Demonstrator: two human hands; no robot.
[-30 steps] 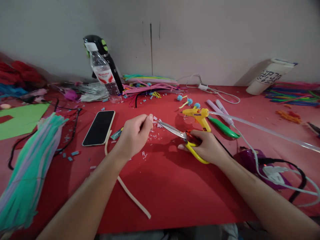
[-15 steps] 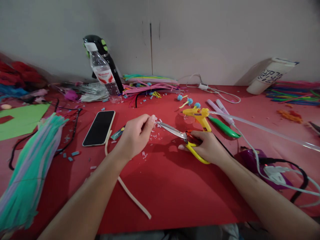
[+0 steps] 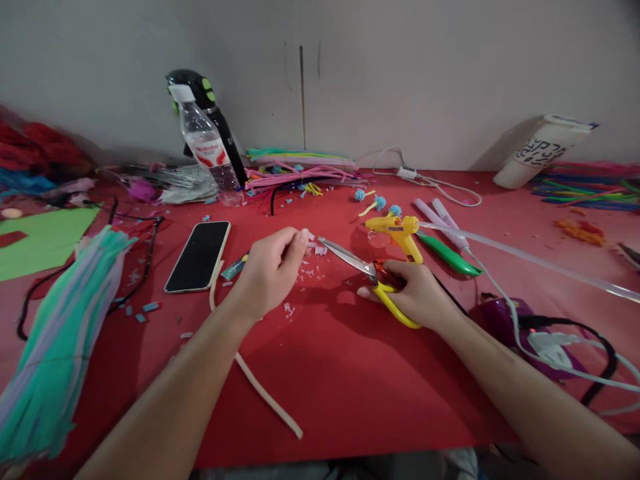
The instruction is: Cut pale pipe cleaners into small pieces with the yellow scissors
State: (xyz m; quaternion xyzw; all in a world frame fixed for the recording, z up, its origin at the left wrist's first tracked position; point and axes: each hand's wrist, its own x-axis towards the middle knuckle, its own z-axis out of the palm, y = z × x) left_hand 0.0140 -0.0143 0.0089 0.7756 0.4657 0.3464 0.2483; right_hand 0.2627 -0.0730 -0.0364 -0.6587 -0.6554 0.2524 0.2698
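My left hand (image 3: 277, 270) is closed in a pinch above the red table. A small pale pink fuzzy piece (image 3: 311, 236) shows at its fingertips; the rest is hidden by the fingers. In my right hand (image 3: 419, 293) are scissors (image 3: 349, 258) with yellow and red handles. Their blades look closed, and the tip points at my left fingertips, a small gap away. Pink scraps (image 3: 320, 251) and fine fluff lie on the table below the blade tip. A cream cord (image 3: 269, 397) runs under my left forearm.
A yellow glue gun (image 3: 400, 231) lies just beyond my right hand, its clear glue stick reaching right. A phone (image 3: 199, 257) and a bundle of green and lilac pipe cleaners (image 3: 63, 347) lie left. A water bottle (image 3: 206, 143) stands behind. A purple box with cables (image 3: 525, 333) sits right.
The scissors' tip has drawn back slightly to the right from my left fingertips, and the blades have come together. More pink scraps show under the tip. My left hand has barely moved.
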